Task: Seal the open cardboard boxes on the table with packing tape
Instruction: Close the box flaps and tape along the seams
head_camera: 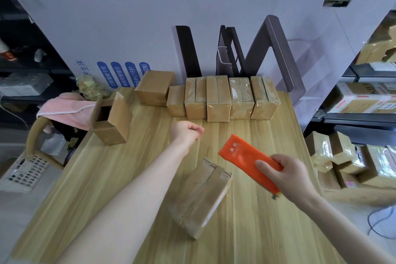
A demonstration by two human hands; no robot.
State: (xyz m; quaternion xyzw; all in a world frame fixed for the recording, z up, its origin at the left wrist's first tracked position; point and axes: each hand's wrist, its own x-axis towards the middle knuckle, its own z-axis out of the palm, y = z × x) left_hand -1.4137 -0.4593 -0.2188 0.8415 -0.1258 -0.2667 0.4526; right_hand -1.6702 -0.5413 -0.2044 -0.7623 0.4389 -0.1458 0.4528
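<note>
A taped cardboard box [201, 197] lies tilted on the wooden table [107, 178] in front of me. My right hand [287, 174] grips an orange tape dispenser [246, 157] just right of that box, held above the table. My left hand [187, 132] reaches out over the middle of the table with its fingers curled and nothing in them. An open cardboard box [110, 119] with raised flaps stands at the left. A row of several taped boxes [225, 98] lines the far edge, and another brown box [154, 88] sits at the row's left end.
A large white cardboard sheet [150, 28] stands behind the table. A chair with a pink cloth [64, 107] is at the left edge. Shelves with wrapped parcels [353, 163] fill the right side. A white basket [25, 173] sits low on the left.
</note>
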